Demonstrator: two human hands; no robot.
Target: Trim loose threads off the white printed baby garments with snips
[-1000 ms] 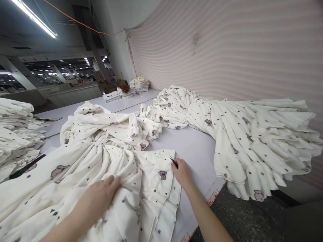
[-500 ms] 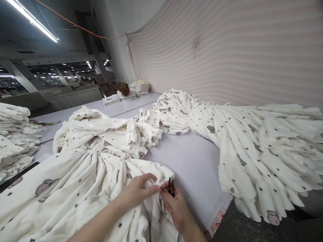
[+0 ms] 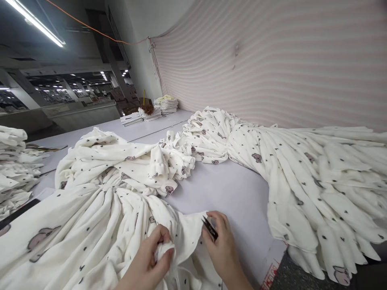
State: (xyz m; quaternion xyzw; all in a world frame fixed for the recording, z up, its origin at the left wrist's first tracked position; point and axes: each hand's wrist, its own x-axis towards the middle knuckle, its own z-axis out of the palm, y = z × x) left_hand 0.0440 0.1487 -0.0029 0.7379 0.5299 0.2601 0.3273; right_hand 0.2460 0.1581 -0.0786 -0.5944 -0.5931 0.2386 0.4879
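Note:
A white printed fabric piece (image 3: 102,225) with dark dots and pinkish animal figures lies gathered in folds in front of me. My left hand (image 3: 151,257) is closed on a bunched bit of it at the lower middle. To the right, my right hand (image 3: 223,247) holds small black thread snips (image 3: 210,228), their pointed blades aimed up and left. The fingers of that hand are at the fabric's raised edge; whether they also pinch it is not clear.
More of the same printed cloth (image 3: 302,177) is heaped right, hanging over the table (image 3: 223,189) edge. Another bundle (image 3: 121,157) lies behind my work. White cloth stacks (image 3: 12,165) stand left, folded piles (image 3: 165,105) at the back. A striped pink sheet (image 3: 266,68) hangs behind.
My left hand has moved down and left with bunched fabric in it, away from my right hand. The right hand has shifted slightly right, and the snips now tilt left.

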